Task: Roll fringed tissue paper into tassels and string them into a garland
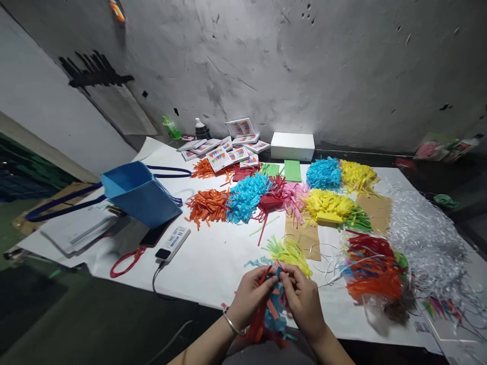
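Near the table's front edge my left hand [249,291] and my right hand [302,294] come together, both closed with fingertips pinching. Between them is the top of a blue paper tassel [277,309], its cut strips hanging down. Red-orange paper strips [258,322] dangle below my left fingers. The fingers partly hide the exact pinch point. Just beyond my hands lies a yellow-green paper tassel [288,252], with pale blue strips [258,262] beside it.
Fringed paper lies in orange [208,205], blue [249,195] and yellow [329,204] heaps across the table. At right are a bag of mixed tassels [373,266] and clear plastic strands [422,233]. A blue bag [139,190], power bank [173,244] and white box [292,146] stand around.
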`<action>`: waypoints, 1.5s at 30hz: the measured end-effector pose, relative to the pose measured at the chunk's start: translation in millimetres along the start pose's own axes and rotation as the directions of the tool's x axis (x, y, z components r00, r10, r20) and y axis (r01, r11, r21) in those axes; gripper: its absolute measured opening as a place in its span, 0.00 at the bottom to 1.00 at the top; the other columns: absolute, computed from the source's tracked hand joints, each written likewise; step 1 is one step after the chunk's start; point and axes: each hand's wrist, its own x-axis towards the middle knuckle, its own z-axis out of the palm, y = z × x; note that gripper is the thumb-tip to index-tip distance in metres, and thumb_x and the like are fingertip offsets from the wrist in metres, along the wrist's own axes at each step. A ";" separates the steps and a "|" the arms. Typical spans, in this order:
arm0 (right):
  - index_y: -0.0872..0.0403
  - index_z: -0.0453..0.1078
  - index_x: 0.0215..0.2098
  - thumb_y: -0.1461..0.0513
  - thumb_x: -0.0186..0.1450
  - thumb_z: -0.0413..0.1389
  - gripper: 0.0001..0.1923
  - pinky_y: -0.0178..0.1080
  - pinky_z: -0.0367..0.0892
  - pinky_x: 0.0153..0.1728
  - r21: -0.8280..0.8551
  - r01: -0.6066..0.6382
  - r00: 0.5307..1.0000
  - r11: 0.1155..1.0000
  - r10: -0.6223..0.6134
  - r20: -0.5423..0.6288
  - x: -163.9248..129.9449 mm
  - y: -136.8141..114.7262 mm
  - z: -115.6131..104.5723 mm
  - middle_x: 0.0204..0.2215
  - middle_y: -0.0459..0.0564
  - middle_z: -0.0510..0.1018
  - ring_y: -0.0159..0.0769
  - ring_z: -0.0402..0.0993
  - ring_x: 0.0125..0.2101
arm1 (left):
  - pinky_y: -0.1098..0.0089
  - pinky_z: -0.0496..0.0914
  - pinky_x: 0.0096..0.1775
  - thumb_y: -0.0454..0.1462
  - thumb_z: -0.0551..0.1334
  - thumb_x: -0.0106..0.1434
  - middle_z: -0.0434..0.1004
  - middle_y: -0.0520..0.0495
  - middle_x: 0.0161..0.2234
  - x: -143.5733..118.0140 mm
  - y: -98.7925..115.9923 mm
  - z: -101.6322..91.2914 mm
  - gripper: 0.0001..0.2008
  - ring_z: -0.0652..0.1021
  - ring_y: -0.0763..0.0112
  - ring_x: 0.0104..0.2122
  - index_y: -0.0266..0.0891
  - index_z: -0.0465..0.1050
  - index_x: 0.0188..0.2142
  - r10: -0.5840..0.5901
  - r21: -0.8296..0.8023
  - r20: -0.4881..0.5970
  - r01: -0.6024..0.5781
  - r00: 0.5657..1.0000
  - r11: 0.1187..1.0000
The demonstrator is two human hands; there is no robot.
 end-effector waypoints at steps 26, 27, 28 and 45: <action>0.56 0.72 0.28 0.56 0.65 0.50 0.15 0.30 0.53 0.19 -0.051 -0.100 0.986 0.994 0.106 0.131 -4.2 -5.0 -5.2 0.13 0.41 0.66 0.28 0.61 0.15 | 0.75 0.61 0.30 0.46 0.67 0.54 0.67 0.54 0.24 -0.4 -0.3 -4.7 0.15 0.65 0.76 0.25 0.35 0.72 0.29 -0.065 -0.205 -0.013 0.061 0.998 0.977; 0.56 0.72 0.28 0.56 0.65 0.49 0.15 0.30 0.53 0.19 -0.041 -0.116 0.983 0.992 0.120 0.137 -4.3 -4.2 -4.6 0.13 0.41 0.66 0.28 0.60 0.15 | 0.75 0.61 0.30 0.46 0.66 0.54 0.67 0.53 0.24 -0.3 -0.9 -5.0 0.15 0.65 0.76 0.25 0.35 0.72 0.29 -0.059 -0.194 -0.014 0.055 0.998 0.980; 0.56 0.72 0.28 0.56 0.65 0.49 0.15 0.30 0.53 0.18 -0.036 -0.128 0.981 0.991 0.132 0.141 -4.4 -3.7 -4.4 0.14 0.41 0.67 0.28 0.60 0.15 | 0.75 0.61 0.30 0.46 0.66 0.55 0.67 0.53 0.24 0.0 -1.9 -5.5 0.14 0.65 0.76 0.25 0.35 0.72 0.30 -0.052 -0.181 -0.013 0.049 0.999 0.982; 0.54 0.67 0.42 0.48 0.62 0.53 0.19 0.29 0.57 0.14 0.175 -0.328 0.901 0.928 0.253 0.352 -1.5 3.8 -3.4 0.14 0.39 0.69 0.27 0.63 0.11 | 0.71 0.64 0.35 0.29 0.53 0.58 0.72 0.48 0.29 -6.5 -2.0 -12.3 0.09 0.70 0.69 0.31 0.38 0.72 0.31 0.261 0.508 0.167 -0.310 0.951 0.804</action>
